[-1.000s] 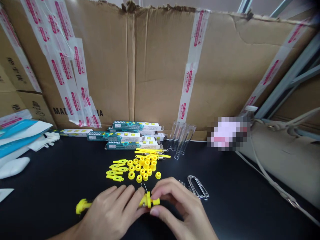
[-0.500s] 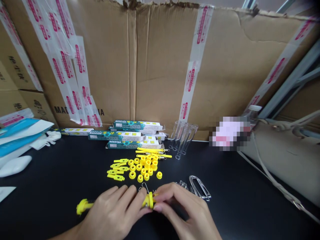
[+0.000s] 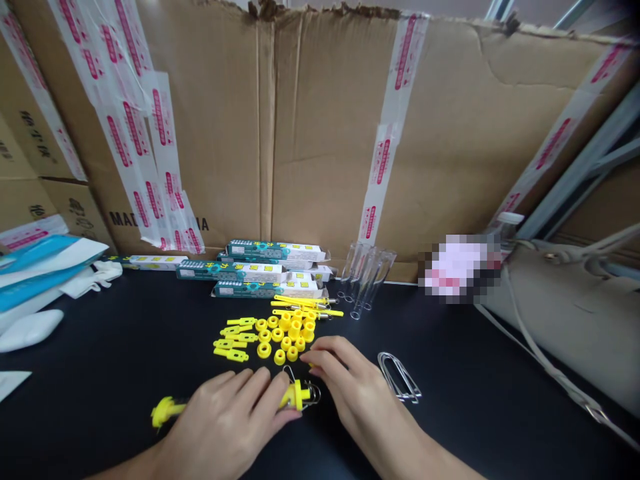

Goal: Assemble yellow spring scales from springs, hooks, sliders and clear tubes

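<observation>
Left hand (image 3: 225,417) holds a yellow plastic stick (image 3: 296,398) by its middle; it looks light and stiff. Right hand (image 3: 353,387) lies open near yellow rings (image 3: 280,340).

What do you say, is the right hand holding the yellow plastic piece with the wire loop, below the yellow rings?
No, the head view shows the left hand holding the yellow plastic piece with the wire loop, below the yellow rings.
</observation>
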The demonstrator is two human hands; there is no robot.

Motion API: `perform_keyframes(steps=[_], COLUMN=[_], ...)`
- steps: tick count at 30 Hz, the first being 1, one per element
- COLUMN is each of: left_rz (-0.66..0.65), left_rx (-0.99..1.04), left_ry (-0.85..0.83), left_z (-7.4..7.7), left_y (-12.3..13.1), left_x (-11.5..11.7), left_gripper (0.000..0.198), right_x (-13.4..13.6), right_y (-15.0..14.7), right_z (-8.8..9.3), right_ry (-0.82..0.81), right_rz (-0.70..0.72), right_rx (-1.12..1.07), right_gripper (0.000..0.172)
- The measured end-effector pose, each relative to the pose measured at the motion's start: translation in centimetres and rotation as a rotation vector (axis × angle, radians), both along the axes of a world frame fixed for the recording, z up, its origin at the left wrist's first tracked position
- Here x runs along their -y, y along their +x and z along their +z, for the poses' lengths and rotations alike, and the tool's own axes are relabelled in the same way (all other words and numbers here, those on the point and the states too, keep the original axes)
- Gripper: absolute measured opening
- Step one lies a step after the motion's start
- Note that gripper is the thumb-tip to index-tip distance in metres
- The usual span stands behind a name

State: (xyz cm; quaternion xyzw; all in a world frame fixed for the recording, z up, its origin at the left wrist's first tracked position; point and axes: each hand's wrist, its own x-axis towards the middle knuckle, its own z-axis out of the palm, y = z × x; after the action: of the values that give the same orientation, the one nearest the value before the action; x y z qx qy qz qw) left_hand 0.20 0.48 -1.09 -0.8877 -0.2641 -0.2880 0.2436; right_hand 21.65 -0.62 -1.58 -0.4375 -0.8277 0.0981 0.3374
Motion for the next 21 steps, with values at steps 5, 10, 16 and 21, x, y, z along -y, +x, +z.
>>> perform_keyframes(steps=[5,10,16,21], left_rz=[0.007,0.018,0.011,0.02], left_rx=[-0.001,0.001,0.003,-0.002], left_ry=[0.015,0.025,0.017,0.015], left_z=[0.0,0.1,0.3,0.2], left_y=[0.0,0.1,0.1,0.1], left_x=[0.0,0.1,0.2,0.0], left_gripper=[0.03,0.032,0.033,0.033], right_x=[0.0,0.3,-0.1,-1.2], right_y=[0.0,-0.2,-0.6,-0.6], right_z=[0.1,0.2,-0.4,-1.3], right_ry=[-0.059,0.029,0.035,-0.07], right_rz=[0.053,-0.102,-0.144,-0.063], right_rx=[0.001,0.055,0.047,-0.096], right_gripper=[0.049,0.033,0.031,0.037])
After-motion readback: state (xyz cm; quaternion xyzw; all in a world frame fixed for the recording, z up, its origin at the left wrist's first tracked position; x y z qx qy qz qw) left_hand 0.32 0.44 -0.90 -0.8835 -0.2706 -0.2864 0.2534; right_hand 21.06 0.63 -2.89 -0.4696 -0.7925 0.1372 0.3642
